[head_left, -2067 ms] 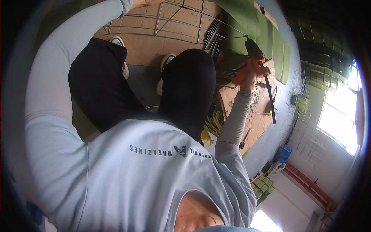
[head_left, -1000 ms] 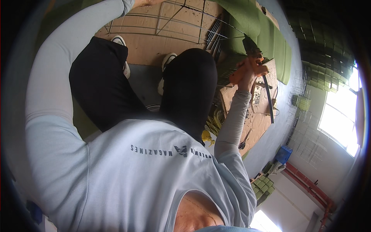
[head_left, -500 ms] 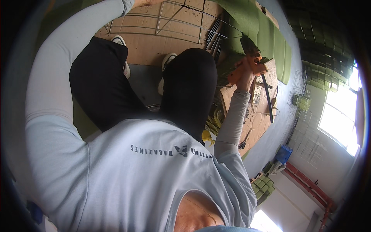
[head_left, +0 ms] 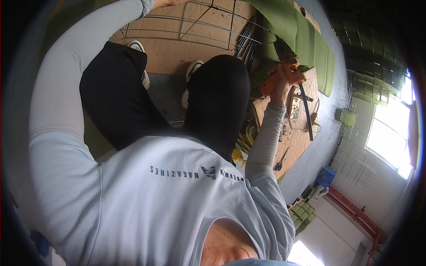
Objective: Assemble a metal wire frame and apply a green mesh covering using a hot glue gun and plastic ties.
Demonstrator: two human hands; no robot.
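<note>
My right hand (head_left: 281,84) is wrapped round an orange glue gun (head_left: 293,75) with a dark nozzle end. A black glue stick (head_left: 306,111) juts from its rear. The nozzle meets or nearly meets the right corner of a thin metal wire frame (head_left: 182,29); exact contact is too small to tell. At the top edge, my left hand (head_left: 166,3) is at the frame's far side. Its fingers lie mostly outside the picture, so its hold is hidden.
Brown cardboard (head_left: 164,62) lies beneath the frame, with several thin black sticks (head_left: 245,42) on it. Green matting (head_left: 319,57) stretches along the right. A second cardboard sheet (head_left: 293,146) bears dark bits and scissors (head_left: 278,166). Wire racks and a blue crate (head_left: 326,176) stand farther right.
The glue gun and my right hand have shifted slightly up and to the left. My left arm and the wire frame look unmoved.
</note>
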